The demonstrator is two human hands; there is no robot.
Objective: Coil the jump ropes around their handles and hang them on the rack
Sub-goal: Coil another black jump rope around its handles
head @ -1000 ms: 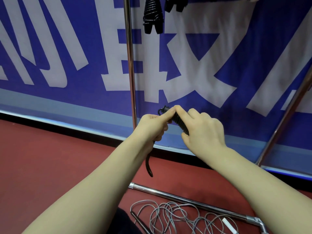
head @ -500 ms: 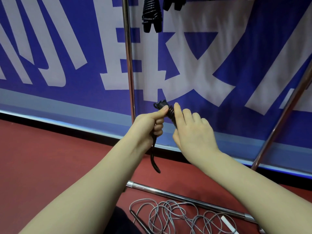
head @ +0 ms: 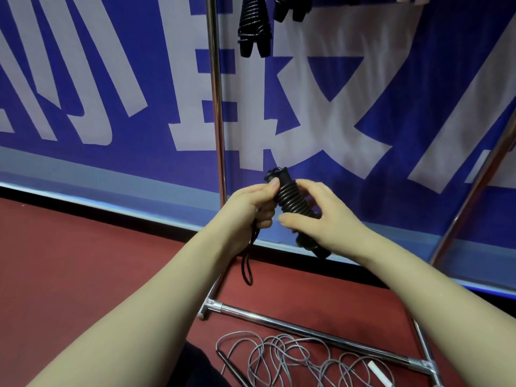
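Nearest, at 6 o'clock on the red floor (head: 83, 275), lies the grey rope (head: 301, 358). It is a loose tangle, with a dark handle (head: 231, 367) at its 9 o'clock side and a white handle (head: 379, 372) at its 3 o'clock side. Nothing of it is coiled, so this rope is all left to do. Just behind it runs the low bar of the rack (head: 307, 328).

In the middle of the view both hands are together on the black rope (head: 293, 199). The right hand (head: 329, 224) is at 3 o'clock of the bundle; its fingers go round behind it. The left hand (head: 248, 210) is at 9 o'clock; its thumb presses on the upper turns and its curled fingers pinch the tail (head: 248, 263), which hangs as a short loop toward 6 o'clock. The turns cover most of the handles tightly. I judge that the coiling of this rope is nearly finished: the tail must be wound or tucked, and then the bundle must go up on the rack.

Farther, at 12 o'clock, two hung ropes (head: 252, 26) show beside the pole (head: 216, 107), black and coiled. How they are fastened is cut off by the top edge. These I count as done. Behind all is the blue banner (head: 418, 163).
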